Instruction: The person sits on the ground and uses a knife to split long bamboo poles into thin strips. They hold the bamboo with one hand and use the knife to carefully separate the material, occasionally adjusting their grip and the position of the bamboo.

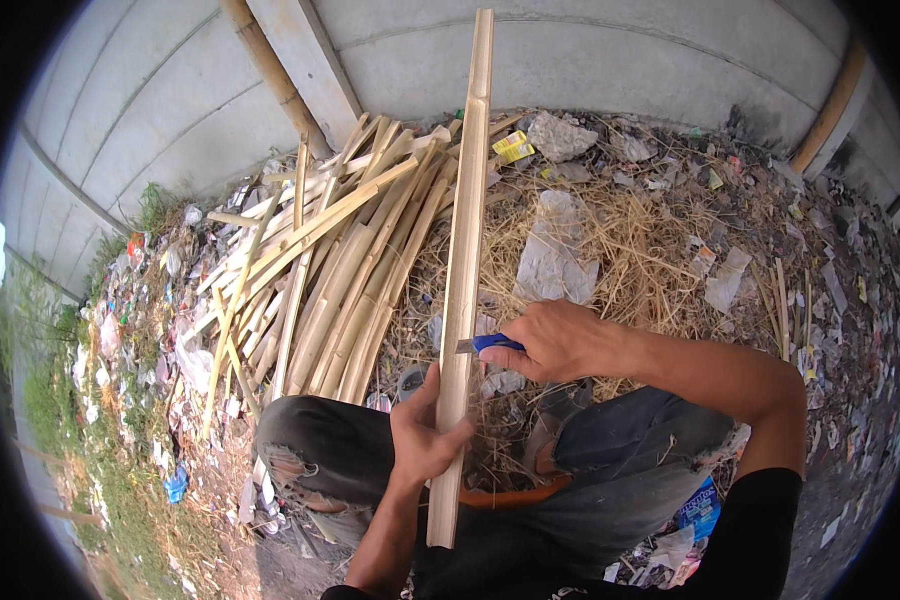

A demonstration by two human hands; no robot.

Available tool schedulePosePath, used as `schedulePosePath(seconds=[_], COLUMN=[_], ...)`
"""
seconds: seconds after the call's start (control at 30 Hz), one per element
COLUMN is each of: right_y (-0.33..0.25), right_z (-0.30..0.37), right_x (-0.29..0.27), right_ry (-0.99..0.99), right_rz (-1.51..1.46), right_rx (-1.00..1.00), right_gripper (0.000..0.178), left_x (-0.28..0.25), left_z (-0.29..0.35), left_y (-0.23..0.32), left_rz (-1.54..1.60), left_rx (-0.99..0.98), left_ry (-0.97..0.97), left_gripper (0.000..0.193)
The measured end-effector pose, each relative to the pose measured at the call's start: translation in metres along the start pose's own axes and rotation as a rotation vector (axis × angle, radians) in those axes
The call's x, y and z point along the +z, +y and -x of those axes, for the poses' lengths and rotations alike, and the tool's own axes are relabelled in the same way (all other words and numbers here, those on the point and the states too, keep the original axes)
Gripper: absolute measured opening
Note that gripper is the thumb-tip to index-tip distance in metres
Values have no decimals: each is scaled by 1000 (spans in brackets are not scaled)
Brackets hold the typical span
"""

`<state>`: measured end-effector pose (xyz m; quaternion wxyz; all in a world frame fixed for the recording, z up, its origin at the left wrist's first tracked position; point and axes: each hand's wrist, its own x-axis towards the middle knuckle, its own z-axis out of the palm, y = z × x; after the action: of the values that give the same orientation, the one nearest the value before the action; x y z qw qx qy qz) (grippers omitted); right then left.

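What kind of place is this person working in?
Probably an outdoor, littered yard beside a concrete wall: a pile of split bamboo strips lies on the ground, with dry straw and scattered rubbish around.

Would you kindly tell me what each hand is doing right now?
Left hand: closed around the long bamboo slat, holding it upright.
Right hand: closed on a blue-handled knife, its blade against the slat's edge.
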<state>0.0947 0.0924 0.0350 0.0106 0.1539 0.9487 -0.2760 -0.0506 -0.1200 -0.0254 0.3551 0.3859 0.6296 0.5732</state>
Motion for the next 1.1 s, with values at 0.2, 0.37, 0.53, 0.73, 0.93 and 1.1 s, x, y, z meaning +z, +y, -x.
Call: schedulePosePath(seconds=[0.2, 0.37, 0.53, 0.73, 0.93, 1.1], right_y=[10, 150, 146, 67, 2, 20], right_z=[-14, -21, 4, -4, -1, -17], right_x=[18, -58, -50, -33, 13, 21], right_ry=[43, 600, 665, 276, 17, 110], right_rz=[229, 75, 25, -26, 84, 162], right_rx=[5, 484, 342, 240, -6, 55], right_gripper=[63, 76, 73, 67, 63, 62], left_x=[-8, -13, -7, -3, -9, -14], left_z=[3, 46, 33, 18, 6, 4], left_y=[-6, -29, -25, -12, -26, -1], left_rz=[-247, -364, -318, -367, -426, -559], left_rx=[-17, 66, 73, 110, 239, 128], left_ry=[-7, -194, -206, -79, 82, 16], left_gripper=[79, 68, 71, 73, 71, 70])
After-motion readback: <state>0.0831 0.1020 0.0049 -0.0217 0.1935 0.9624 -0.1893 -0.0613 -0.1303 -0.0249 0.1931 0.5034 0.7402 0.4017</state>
